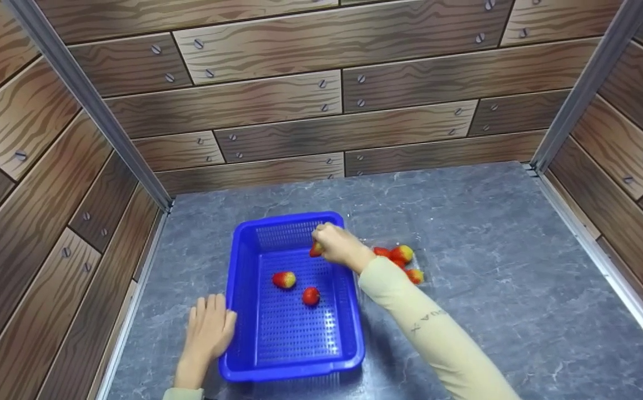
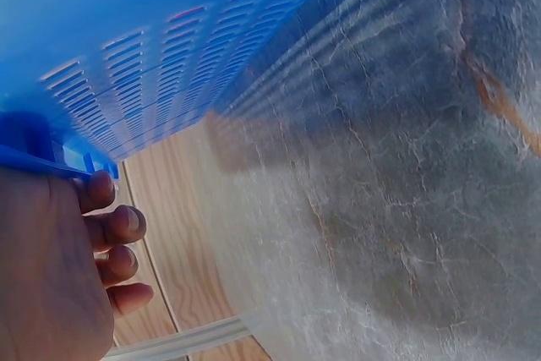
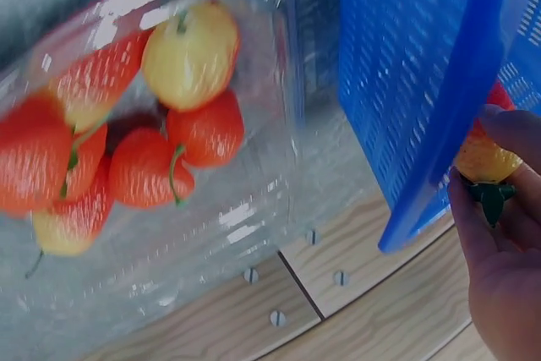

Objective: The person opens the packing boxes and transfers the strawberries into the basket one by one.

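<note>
A blue plastic basket (image 1: 294, 373) with perforated sides and base stands in front of me. Inside it lie a red-and-yellow strawberry (image 1: 284, 279) and a red strawberry (image 1: 311, 296). At the basket's far right corner, my right hand (image 1: 337, 242) pinches another strawberry (image 3: 485, 156), red and yellow with a green leaf cap, between thumb and fingers, just inside the rim. My left hand (image 1: 208, 326) rests against the basket's left rim, fingers pointing forward and thumb side at the edge. From the left wrist view, its fingers (image 2: 116, 230) appear slightly bent beside the rim.
Right of the basket, a clear plastic tray (image 3: 292, 124) holds several red and red-and-yellow strawberries (image 3: 203, 133), some with green stems. A grey marbled tabletop (image 1: 493, 250) lies under everything. Wood-patterned panels (image 1: 277, 55) wall in the back and both sides.
</note>
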Action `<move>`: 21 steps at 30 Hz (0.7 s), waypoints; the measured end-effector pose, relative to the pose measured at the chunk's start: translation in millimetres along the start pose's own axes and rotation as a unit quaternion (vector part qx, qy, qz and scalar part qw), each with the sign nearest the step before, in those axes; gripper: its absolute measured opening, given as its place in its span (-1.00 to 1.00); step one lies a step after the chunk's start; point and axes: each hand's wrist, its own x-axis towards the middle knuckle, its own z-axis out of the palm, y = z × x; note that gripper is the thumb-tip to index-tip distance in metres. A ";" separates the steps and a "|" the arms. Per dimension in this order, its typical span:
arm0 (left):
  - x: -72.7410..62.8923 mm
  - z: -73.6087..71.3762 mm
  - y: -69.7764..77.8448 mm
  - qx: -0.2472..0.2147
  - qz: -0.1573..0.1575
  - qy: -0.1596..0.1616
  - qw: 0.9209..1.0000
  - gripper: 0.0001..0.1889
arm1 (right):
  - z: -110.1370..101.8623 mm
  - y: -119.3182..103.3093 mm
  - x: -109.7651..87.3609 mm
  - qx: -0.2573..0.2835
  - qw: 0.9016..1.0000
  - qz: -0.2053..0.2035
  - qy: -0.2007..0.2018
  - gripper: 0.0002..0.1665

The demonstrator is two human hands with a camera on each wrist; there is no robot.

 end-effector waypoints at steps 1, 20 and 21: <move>-0.3 -0.1 -0.2 0.000 0.000 0.000 1.000 -0.87 | 2.8 -0.8 0.5 0.001 1.000 0.002 0.000 -0.77; -0.9 0.6 -0.8 -0.001 0.002 0.008 1.000 -0.85 | 36.5 -7.6 1.2 -0.007 0.999 0.023 -0.035 -0.81; -1.4 0.6 -0.8 -0.001 0.003 0.009 1.000 -0.85 | 38.7 -8.1 1.0 -0.011 0.999 0.024 -0.039 -0.82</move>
